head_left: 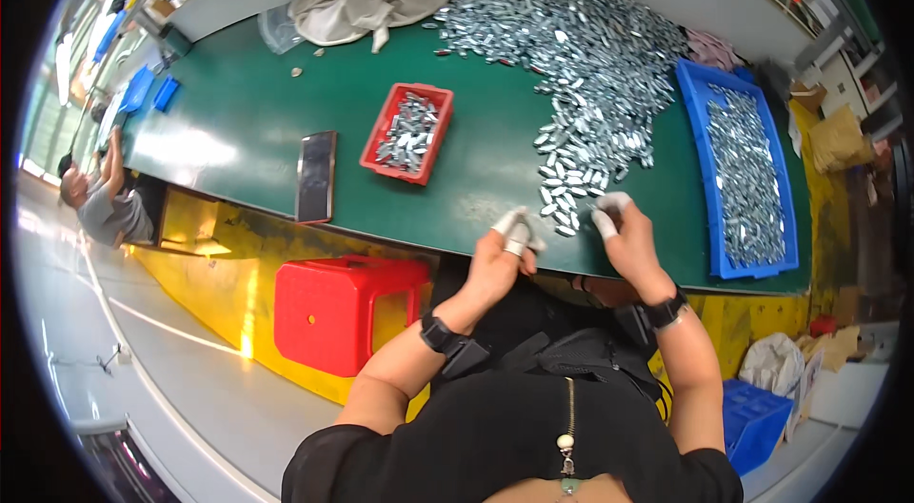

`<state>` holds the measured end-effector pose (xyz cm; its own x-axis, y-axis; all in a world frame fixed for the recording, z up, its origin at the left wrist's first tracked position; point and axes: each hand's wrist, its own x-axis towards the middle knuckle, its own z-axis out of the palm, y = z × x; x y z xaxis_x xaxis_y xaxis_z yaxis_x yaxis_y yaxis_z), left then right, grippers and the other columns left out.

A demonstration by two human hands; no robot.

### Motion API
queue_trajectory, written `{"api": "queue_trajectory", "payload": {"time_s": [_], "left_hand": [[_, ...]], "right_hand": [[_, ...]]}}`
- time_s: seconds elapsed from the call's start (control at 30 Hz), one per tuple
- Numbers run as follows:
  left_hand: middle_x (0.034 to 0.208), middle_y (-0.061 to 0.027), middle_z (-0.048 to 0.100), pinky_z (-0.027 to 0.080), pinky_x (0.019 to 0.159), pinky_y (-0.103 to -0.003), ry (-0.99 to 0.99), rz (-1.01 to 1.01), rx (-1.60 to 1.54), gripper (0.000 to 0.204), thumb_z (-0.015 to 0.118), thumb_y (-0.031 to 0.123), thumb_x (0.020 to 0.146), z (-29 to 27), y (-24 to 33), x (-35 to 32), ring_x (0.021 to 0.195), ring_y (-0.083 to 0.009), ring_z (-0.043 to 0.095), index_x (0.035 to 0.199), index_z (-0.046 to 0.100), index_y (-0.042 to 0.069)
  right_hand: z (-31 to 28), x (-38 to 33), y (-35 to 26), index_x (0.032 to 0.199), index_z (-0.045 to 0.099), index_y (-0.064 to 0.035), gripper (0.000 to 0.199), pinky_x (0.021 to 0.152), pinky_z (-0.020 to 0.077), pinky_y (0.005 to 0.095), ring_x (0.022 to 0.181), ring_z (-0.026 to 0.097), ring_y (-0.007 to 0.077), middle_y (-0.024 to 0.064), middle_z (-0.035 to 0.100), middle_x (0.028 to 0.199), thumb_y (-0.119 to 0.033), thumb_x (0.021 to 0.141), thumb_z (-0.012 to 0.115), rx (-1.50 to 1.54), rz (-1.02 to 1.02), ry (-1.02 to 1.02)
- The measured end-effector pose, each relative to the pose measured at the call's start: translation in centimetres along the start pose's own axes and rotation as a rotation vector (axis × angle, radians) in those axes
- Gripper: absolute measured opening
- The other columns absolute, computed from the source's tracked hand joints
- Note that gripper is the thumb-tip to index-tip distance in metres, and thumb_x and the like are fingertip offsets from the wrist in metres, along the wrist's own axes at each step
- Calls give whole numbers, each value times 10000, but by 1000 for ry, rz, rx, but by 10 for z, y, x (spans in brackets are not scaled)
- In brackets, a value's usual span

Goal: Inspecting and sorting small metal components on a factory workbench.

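Note:
My left hand (499, 258) is at the table's front edge, white covers on its fingertips. Its fingers are curled together, and whatever they hold, if anything, is hidden. To its right, my right hand (630, 241) rests by the near tip of a large heap of small shiny metal pieces (595, 113). White covers are on its thumb and forefinger too. Those two fingertips come together close to the nearest pieces; what lies between them is too small to make out. The heap narrows from the back of the table toward my hands.
On the green table (495, 189) stand a red bin (433, 170) of metal pieces and a blue tray (714, 217) full of them. A phone (316, 177) lies left, cloth (371, 8) behind. A red stool (324, 317) stands below; another person (109, 203) is far left.

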<state>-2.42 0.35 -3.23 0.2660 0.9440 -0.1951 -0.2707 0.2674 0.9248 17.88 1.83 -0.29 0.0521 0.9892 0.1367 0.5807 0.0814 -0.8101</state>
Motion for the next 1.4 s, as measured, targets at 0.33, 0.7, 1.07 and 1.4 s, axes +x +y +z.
{"api": "queue_trajectory", "payload": {"time_s": [0.33,0.7,1.07,1.4], "left_hand": [[824,-28,563,422,575,-201,-373,-127,-292,388,437,279,958,33,10,-1,636,-72,516,1276,431,55],[928,7,550,439,686,-205,-352,69,-39,473,515,98,914,43,14,-11,761,-50,506,1359,357,64],[703,7,516,367,473,-223,-302,55,-57,301,464,174,942,56,1,-6,547,-59,449,1210,495,43],[746,-49,560,379,474,-200,132,28,-47,329,445,263,957,-9,11,18,534,-66,461,1190,455,30]], "right_hand": [[-28,-22,-48,906,613,-24,171,647,454,357,713,590,297,149,610,799,-10,740,652,-51,-341,-140],[-25,-33,-32,889,595,10,112,631,449,311,694,586,224,124,613,790,-6,781,616,66,-236,-154],[-23,-41,-34,863,530,10,76,576,446,322,608,544,247,119,553,696,-65,872,542,164,-34,-97],[-127,7,56,1098,537,-7,225,815,441,287,944,532,173,118,571,1054,-99,894,510,-321,38,755]]}}
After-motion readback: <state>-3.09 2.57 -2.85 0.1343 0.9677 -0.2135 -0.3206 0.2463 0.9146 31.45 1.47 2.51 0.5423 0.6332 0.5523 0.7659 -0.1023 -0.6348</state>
